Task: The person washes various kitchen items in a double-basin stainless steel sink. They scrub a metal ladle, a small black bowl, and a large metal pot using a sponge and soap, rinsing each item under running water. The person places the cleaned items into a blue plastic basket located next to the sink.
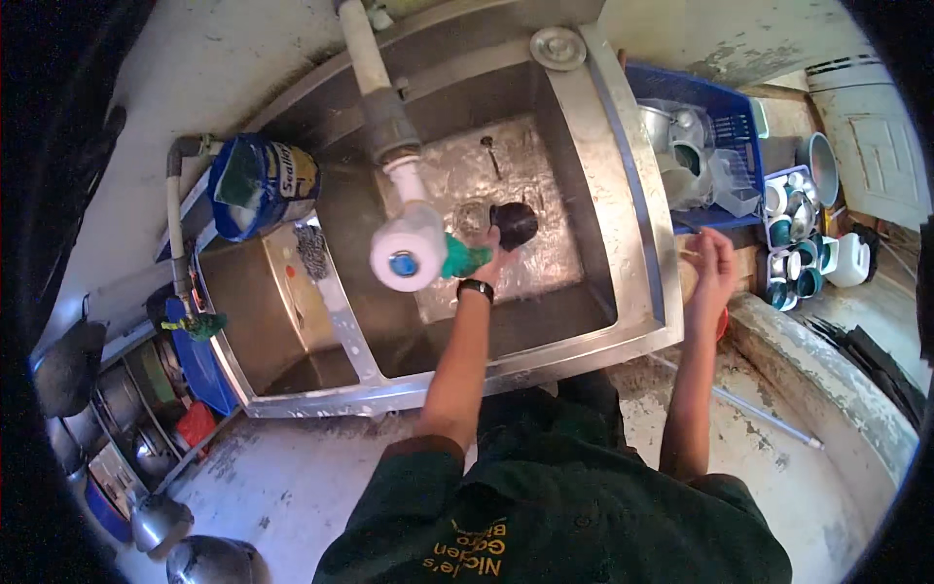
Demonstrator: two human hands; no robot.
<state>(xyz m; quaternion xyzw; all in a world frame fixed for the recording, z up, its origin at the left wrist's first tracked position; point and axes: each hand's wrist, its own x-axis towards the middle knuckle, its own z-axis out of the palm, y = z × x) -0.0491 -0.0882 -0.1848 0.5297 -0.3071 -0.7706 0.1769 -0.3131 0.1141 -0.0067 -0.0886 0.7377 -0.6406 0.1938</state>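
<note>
My left hand [495, 257] reaches into the larger basin of a stainless steel sink [467, 343], wearing a dark wristwatch [476, 290]. It grips a small dark cup [515, 225] low in the basin. Just left of the hand, a green cloth or netting [467, 257] hangs at the outlet of a white tap with a blue-centred knob [405, 252]. My right hand [711, 259] is raised past the sink's right rim, near a blue plastic crate [755, 139]. Its fingers are bent by a thin dark object, and whether they hold it is unclear.
A blue tub with a green scouring pad [241, 179] stands at the upper left. Metal scouring mesh [311, 252] lies on the divider. A round metal drain cover [558, 49] sits on the far right ledge. Racks of cups [792, 248] stand right; pots [160, 522] lie lower left.
</note>
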